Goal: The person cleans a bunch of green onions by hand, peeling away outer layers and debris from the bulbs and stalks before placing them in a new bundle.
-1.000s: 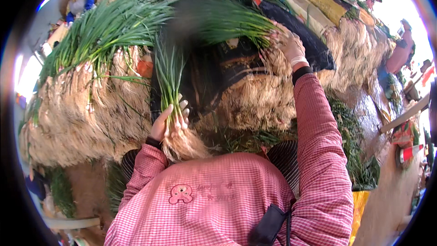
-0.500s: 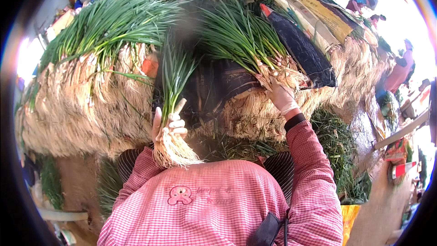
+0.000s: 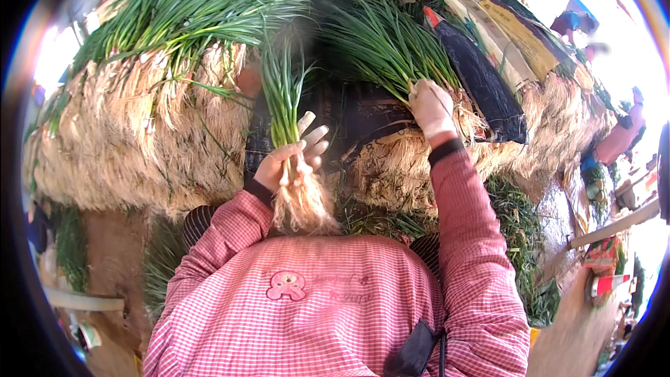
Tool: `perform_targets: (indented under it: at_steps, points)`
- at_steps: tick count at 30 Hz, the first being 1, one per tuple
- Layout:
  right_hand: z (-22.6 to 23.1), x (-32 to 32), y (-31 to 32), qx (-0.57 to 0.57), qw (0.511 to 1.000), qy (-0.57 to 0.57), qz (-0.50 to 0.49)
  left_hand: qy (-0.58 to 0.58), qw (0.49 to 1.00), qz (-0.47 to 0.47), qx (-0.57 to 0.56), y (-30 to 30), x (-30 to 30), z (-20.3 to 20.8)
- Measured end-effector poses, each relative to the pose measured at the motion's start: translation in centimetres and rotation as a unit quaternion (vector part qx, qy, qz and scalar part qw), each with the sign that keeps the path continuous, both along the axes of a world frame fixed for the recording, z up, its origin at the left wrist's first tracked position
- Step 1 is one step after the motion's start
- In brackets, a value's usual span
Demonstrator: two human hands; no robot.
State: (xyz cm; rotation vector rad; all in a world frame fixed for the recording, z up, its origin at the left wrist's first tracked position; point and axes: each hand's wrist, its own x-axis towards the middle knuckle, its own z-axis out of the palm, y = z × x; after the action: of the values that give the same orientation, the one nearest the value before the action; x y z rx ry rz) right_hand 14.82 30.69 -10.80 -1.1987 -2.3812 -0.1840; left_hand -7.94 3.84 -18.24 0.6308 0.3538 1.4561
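My left hand grasps a bunch of slender green onions with pale stringy roots, leaves up, before my chest. My right hand touches a larger green onion heap on black plastic sheeting; I cannot tell its grip.

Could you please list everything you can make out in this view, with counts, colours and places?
Held onion bunch: one, green with pale roots, in the left hand
Left onion pile: many plants, green tops, pale roots, upper left
Right onion pile: many plants, green, upper centre-right
Black sheet: one, black, centre
Dark sack: one, blackish, right of the right pile
Yellow sheet: one, yellow, upper right
Loose greens: uncounted, green, beside the right sleeve
Roadside-cone-like object: one, red and white, far right
Smaller background items: uncounted, too blurred
Checked top: one, pink and white, lower centre
Left hand: one, dark-cuffed, around the bunch
Right hand: one, dark-cuffed, at the right pile
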Motion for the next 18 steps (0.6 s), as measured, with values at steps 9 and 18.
perform_targets:
  at_steps: [9, 18]
  points:
    - [-6.9, 0.3, -18.2, -0.280, 0.912, 0.145, 0.264, 0.084, 0.978, -0.028, -0.189, 2.2, 3.7, -3.1]
    - [-10.2, -2.0, -15.8, -0.308, 0.895, 0.118, 0.302, 0.122, 0.942, 0.015, -0.313, 0.1, 4.9, -2.3]
